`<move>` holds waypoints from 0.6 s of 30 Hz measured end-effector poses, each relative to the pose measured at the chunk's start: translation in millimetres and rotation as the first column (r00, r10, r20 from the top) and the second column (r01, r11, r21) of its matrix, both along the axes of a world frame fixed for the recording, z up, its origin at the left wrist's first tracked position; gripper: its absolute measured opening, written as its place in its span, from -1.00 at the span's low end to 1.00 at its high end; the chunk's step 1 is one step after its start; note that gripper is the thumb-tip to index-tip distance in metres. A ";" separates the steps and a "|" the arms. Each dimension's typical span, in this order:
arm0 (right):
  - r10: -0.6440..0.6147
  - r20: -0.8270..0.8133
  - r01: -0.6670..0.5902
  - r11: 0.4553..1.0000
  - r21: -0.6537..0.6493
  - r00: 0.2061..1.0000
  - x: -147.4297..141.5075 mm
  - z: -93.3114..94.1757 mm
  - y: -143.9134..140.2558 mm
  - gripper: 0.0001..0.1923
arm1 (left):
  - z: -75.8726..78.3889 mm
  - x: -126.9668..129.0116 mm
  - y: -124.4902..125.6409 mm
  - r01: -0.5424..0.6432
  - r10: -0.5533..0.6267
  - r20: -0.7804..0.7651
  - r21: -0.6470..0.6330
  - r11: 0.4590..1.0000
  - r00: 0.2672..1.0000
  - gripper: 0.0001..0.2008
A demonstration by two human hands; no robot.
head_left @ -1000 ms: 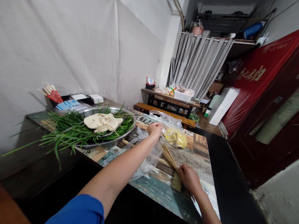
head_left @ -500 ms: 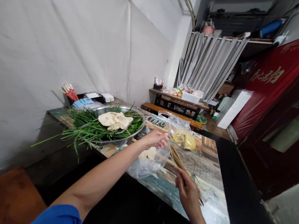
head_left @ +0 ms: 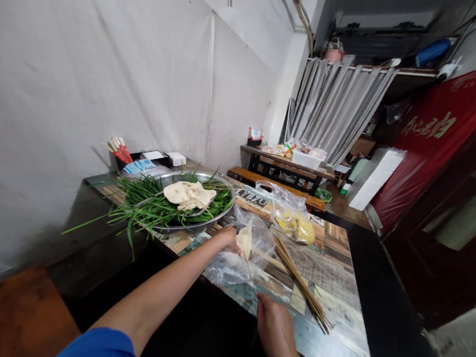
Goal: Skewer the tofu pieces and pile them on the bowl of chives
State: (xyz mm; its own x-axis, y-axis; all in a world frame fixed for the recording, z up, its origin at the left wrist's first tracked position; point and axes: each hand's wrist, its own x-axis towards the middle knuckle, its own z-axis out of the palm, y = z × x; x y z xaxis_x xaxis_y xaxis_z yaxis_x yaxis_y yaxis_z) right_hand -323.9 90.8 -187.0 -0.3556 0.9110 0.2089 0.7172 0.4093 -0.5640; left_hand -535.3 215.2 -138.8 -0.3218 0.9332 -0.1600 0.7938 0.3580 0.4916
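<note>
My left hand [head_left: 229,240] is closed on the edge of a thin pale sheet that looks like tofu skin [head_left: 247,237], raised over a clear plastic bag [head_left: 221,268]. In my right hand [head_left: 275,323], closed and nearer the table's front edge, is the lower end of a thin wooden skewer [head_left: 249,268]. Its upper end reaches the sheet; whether it pierces it I cannot tell. A bundle of skewers [head_left: 301,280] lies on the table to the right. Left of my hands, a metal basin [head_left: 229,203] holds green chives [head_left: 144,208] with more pale sheets [head_left: 188,194] on top.
A plastic bag with yellow food [head_left: 296,226] lies behind the skewers. Chopsticks [head_left: 120,149] and tissue packs [head_left: 138,166] stand by the wall. Further back are a bench [head_left: 275,188] and another table with a white tub [head_left: 308,159].
My left hand has moved down and left from above the skewers to the pale sheet. My right hand has drawn a skewer away from the bundle, toward the front edge.
</note>
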 end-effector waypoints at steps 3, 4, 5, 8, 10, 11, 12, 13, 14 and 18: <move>-0.008 0.062 0.007 1.000 0.019 0.998 7.8 2.9 -2.0 -0.68 | 8.9 3.2 -3.4 0.021 -0.021 -0.006 0.001 1.000 1.000 -0.56; -0.014 0.073 0.013 1.000 0.025 0.997 11.3 4.4 -3.6 -0.68 | 13.8 4.6 -6.8 0.031 -0.031 0.002 0.030 0.999 1.000 -0.61; -0.025 0.078 0.022 0.999 0.036 0.997 15.4 5.9 -6.0 -0.68 | 19.1 6.0 -11.2 0.041 -0.042 0.012 0.076 0.996 0.999 -0.65; -0.025 0.002 0.024 0.989 0.144 1.000 28.3 7.5 -18.1 -0.64 | 34.2 10.6 -29.9 0.056 -0.064 0.026 0.252 0.966 0.998 -0.77; 0.017 -0.138 0.019 0.966 0.257 0.990 34.2 4.7 -29.3 -0.60 | 39.9 15.3 -44.3 -0.029 -0.081 0.242 0.420 0.907 0.967 -0.75; 0.037 -0.216 0.031 0.951 0.306 0.976 35.3 2.4 -35.0 -0.59 | 41.0 18.3 -51.3 -0.131 -0.118 0.445 0.489 0.862 0.888 -0.72; 0.048 -0.286 0.053 0.940 0.337 0.957 35.2 -0.1 -40.3 -0.59 | 41.1 21.6 -58.0 -0.267 -0.176 0.659 0.514 0.816 0.731 -0.70; 0.047 -0.344 0.082 0.932 0.353 0.938 33.9 -2.5 -44.9 -0.60 | 40.6 25.1 -64.2 -0.404 -0.241 0.825 0.478 0.780 0.512 -0.68; 0.042 -0.392 0.111 0.927 0.359 0.919 32.0 -4.4 -48.8 -0.62 | 39.7 28.6 -69.9 -0.504 -0.289 0.913 0.401 0.765 0.287 -0.67; 0.064 -0.515 0.138 0.929 0.343 0.855 24.5 -6.3 -56.0 -0.68 | 39.7 40.8 -84.3 -0.591 -0.312 0.945 0.197 0.783 -0.097 -0.69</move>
State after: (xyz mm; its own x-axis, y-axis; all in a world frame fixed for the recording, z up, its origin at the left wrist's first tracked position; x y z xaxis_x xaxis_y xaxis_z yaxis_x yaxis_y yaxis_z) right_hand -299.4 34.8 -193.3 -0.0741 0.7476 0.6600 0.3875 0.6314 -0.6717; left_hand -494.5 130.9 -99.1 -0.3916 0.9168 -0.0784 -0.6826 -0.2323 0.6929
